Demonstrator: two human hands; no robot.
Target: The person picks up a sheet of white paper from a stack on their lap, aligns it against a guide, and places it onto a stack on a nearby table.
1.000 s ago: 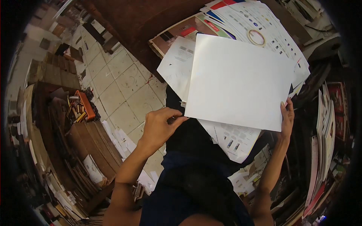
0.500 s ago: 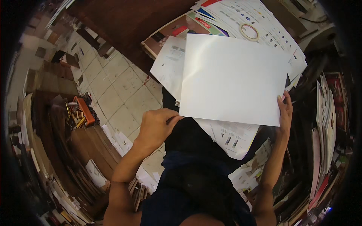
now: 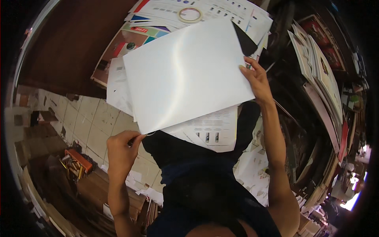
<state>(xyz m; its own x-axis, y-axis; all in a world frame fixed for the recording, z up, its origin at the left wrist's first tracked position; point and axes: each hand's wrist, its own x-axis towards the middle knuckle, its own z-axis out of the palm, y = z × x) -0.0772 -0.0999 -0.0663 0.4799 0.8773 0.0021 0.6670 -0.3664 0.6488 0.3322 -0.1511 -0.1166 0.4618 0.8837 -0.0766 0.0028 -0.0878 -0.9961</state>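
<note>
tiled floor (image 3: pixel 79 122), two hands, left hand (image 3: pixel 120 152), right hand (image 3: pixel 256 79), one blank sheet (image 3: pixel 185 75)

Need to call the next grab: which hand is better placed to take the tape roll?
Right, probably. The right hand grips the white sheet high up, nearer the tape roll; the left hand pinches its low corner.

left arm: rises from lower edge, elbow bent | left hand (image 3: pixel 121 152): fingers curled, thumb and forefinger pinched shut, knuckles toward camera | right arm: stretched up, nearly straight | right hand (image 3: pixel 256 79): raised higher, fingers clamped, thumb side facing left
</note>
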